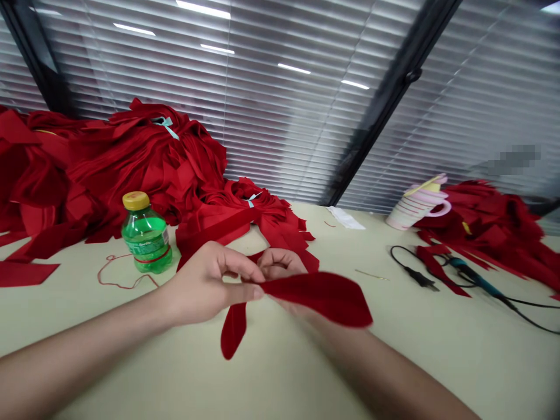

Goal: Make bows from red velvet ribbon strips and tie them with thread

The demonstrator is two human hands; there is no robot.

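Note:
A strip of red cloth [324, 296] is held above the table between my two hands. My left hand [210, 283] pinches its gathered middle between thumb and fingertips. Close behind that pinch, my right hand [282, 263] has its fingers curled at the same spot, partly hidden by the cloth. One wide end of the strip spreads to the right over my right wrist. A narrower red end [234, 331] hangs below my left fingers. Whether the middle is knotted or only folded is hidden by the fingers.
Red cloth bundles [149, 151] lie at the back left behind a green bottle [147, 236] with a red thread [114, 283] beside it. At right are a striped cup [406, 210], another red pile [490, 216] and a corded blue-handled tool [475, 274]. Window blinds [262, 105] stand behind the table [175, 367].

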